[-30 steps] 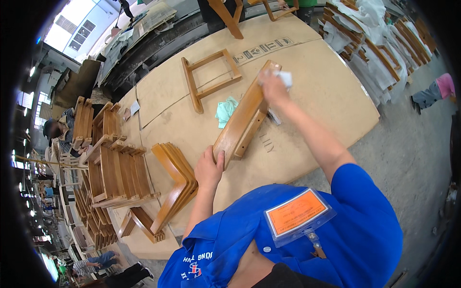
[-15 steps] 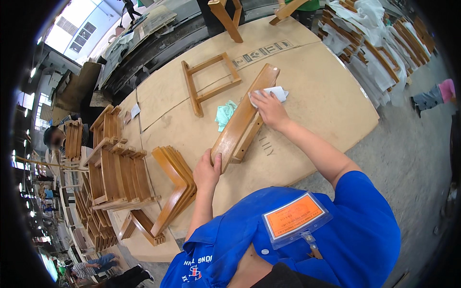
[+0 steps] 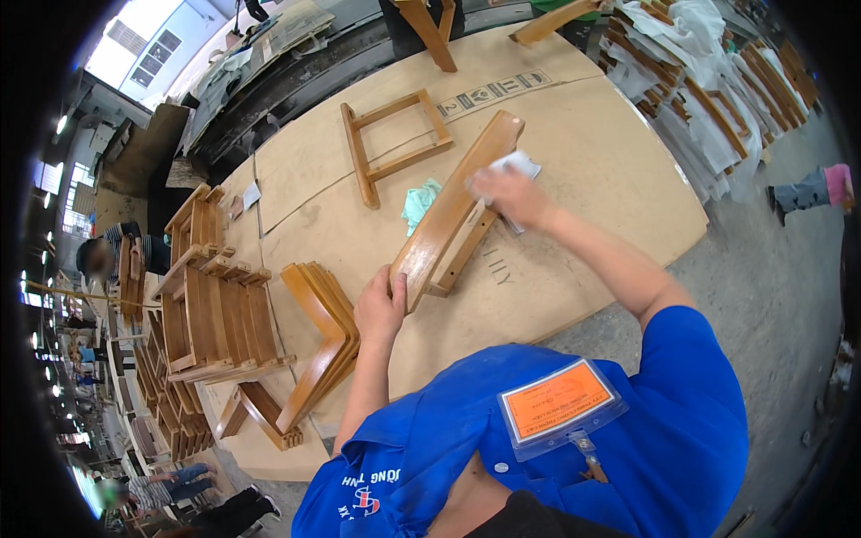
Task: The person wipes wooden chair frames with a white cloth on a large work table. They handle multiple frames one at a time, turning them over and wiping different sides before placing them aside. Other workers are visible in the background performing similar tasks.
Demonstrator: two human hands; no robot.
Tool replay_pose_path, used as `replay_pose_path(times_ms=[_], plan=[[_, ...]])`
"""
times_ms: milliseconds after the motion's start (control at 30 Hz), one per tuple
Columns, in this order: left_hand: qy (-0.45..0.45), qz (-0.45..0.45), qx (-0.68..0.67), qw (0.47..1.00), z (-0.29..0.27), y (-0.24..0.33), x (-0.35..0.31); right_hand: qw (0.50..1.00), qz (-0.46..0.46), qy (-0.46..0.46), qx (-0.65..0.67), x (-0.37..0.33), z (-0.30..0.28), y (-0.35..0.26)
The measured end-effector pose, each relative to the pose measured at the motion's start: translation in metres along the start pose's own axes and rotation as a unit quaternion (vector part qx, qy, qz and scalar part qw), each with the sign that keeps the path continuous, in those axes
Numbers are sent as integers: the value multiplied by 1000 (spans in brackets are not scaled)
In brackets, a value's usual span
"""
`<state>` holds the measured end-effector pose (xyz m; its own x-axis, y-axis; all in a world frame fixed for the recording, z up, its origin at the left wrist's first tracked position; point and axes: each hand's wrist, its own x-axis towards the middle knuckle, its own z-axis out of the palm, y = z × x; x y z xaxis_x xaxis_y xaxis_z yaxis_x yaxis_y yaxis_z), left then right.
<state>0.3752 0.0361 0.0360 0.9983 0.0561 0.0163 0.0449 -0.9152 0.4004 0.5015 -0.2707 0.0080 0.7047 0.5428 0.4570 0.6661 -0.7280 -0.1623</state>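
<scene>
A varnished wooden frame (image 3: 450, 199) lies slanted before me, its broad glossy face turned up and a narrower rail (image 3: 466, 255) along its right side. My left hand (image 3: 380, 303) grips the near end, thumb on top. Over the frame's right edge, farther up, is my right hand (image 3: 513, 195), blurred by motion. Its fingers are closed on a white cloth (image 3: 517, 165), part of which shows beyond them. Beside the frame's left edge a crumpled mint-green cloth (image 3: 419, 204) rests on the cardboard-covered table (image 3: 556, 260).
Another wooden frame (image 3: 395, 148) lies farther back. To the left are nested angled wooden pieces (image 3: 321, 336) and stacked slatted frames (image 3: 224, 314). Wrapped wooden parts (image 3: 682, 99) stand at the far right. Other people work around the table, some holding wooden parts (image 3: 430, 36).
My right hand and the white cloth have shifted slightly toward the frame's right edge, and the hand is now blurred. My left hand still grips the near end.
</scene>
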Motion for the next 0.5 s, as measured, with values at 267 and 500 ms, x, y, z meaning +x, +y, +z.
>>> replay_pose_path(times_ms=[267,500], plan=[[19,7,-11,1000,2,0,-1,997,40,-48,-35,-7,13,74],[13,14,-13,1000,5,2,-7,992,71,-55,-91,-7,-7,69]])
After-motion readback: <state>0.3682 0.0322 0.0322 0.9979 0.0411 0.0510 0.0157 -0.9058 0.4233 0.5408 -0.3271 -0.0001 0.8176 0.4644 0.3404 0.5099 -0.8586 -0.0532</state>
